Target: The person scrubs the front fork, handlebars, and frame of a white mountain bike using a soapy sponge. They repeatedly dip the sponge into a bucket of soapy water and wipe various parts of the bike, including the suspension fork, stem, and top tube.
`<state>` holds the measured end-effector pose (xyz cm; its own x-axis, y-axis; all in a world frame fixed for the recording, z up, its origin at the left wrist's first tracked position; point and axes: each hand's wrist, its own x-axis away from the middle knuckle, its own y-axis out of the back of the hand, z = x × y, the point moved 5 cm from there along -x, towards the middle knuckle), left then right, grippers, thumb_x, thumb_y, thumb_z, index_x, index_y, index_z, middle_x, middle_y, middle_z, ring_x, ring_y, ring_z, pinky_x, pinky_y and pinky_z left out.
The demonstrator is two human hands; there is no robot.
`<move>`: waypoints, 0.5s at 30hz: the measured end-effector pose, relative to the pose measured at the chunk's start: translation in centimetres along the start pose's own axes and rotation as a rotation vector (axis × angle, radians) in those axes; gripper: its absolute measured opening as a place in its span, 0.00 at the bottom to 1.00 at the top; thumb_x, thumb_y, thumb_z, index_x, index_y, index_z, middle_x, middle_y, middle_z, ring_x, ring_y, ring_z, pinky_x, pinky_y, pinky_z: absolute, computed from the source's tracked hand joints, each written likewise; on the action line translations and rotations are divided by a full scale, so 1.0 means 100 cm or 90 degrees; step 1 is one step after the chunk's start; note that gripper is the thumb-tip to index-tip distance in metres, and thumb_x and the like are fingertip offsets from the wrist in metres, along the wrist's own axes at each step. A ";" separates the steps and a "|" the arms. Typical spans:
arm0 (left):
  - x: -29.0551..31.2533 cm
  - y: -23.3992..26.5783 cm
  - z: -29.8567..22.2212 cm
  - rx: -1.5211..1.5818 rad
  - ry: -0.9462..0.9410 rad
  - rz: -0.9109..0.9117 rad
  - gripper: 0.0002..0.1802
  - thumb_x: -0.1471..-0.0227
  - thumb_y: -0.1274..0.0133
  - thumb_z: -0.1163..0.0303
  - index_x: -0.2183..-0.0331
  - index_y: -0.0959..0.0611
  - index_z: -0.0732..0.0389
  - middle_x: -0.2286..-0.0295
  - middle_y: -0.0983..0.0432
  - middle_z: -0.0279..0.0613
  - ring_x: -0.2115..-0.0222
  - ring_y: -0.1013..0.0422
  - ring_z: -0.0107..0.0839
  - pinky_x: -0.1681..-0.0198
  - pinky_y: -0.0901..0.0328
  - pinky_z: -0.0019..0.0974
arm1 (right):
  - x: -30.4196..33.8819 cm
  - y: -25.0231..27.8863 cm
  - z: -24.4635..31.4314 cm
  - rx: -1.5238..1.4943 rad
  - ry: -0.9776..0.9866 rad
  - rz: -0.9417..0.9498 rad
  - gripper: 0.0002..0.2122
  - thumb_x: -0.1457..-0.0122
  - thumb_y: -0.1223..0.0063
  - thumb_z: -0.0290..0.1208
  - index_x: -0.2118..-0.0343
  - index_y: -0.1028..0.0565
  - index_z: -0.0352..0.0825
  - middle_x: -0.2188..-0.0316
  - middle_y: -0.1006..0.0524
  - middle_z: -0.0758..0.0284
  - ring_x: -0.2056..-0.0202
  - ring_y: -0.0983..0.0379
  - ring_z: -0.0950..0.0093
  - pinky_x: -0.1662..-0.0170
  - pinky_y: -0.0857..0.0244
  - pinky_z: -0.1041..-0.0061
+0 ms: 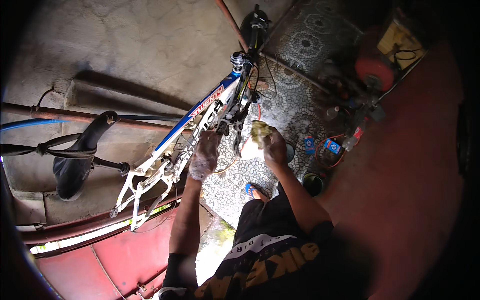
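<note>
A white and blue bicycle frame (185,125) hangs at an angle in front of me, without wheels in sight. My left hand (204,156), wet with foam, is closed at the dark, foamy parts (226,122) along the frame's lower side; its fingertips are partly hidden there. In my right hand (275,148) is a yellow-green sponge (259,133), held just right of those dark parts and apart from them. A black saddle (80,157) on its seatpost lies to the left, with a dark strap (42,149) tied around it. The handlebar stem (240,60) is at the far end.
Rusty pipes (125,123) and a blue hose (30,124) run along the wall at left. On the patterned tile floor (295,95) are small blue packets (332,146), an orange cord (320,159) and a dark bucket (313,184). A red cylinder (375,65) stands at far right.
</note>
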<state>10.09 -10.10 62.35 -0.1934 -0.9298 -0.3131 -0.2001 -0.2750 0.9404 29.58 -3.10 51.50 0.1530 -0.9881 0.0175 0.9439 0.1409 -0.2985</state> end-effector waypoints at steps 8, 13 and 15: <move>-0.037 -0.060 -0.094 -0.411 -0.106 0.074 0.27 0.43 0.56 0.76 0.44 0.39 0.78 0.54 0.33 0.71 0.52 0.32 0.68 0.40 0.41 0.57 | -0.008 -0.040 0.074 0.853 0.387 0.118 0.16 0.51 0.40 0.35 0.59 0.26 0.37 0.67 0.25 0.62 0.64 0.28 0.64 0.63 0.35 0.61; -0.050 -0.038 -0.085 0.291 0.131 -0.099 0.23 0.40 0.51 0.73 0.47 0.36 0.70 0.64 0.23 0.56 0.72 0.23 0.45 0.60 0.30 0.50 | -0.019 -0.025 0.050 0.827 0.360 0.005 0.08 0.47 0.46 0.36 0.67 0.22 0.39 0.72 0.23 0.66 0.65 0.27 0.66 0.60 0.35 0.64; -0.034 -0.059 -0.080 0.932 0.499 0.074 0.22 0.37 0.50 0.66 0.48 0.39 0.64 0.67 0.23 0.51 0.81 0.26 0.36 0.76 0.28 0.38 | -0.018 -0.016 0.050 0.734 0.397 -0.137 0.09 0.46 0.46 0.35 0.67 0.21 0.37 0.72 0.23 0.63 0.66 0.28 0.63 0.59 0.34 0.64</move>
<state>19.60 -7.29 58.92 0.1362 -0.9412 0.3091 -0.9794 -0.1748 -0.1010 29.22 -1.24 56.71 0.1039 -0.8168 -0.5675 0.6860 -0.3542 0.6355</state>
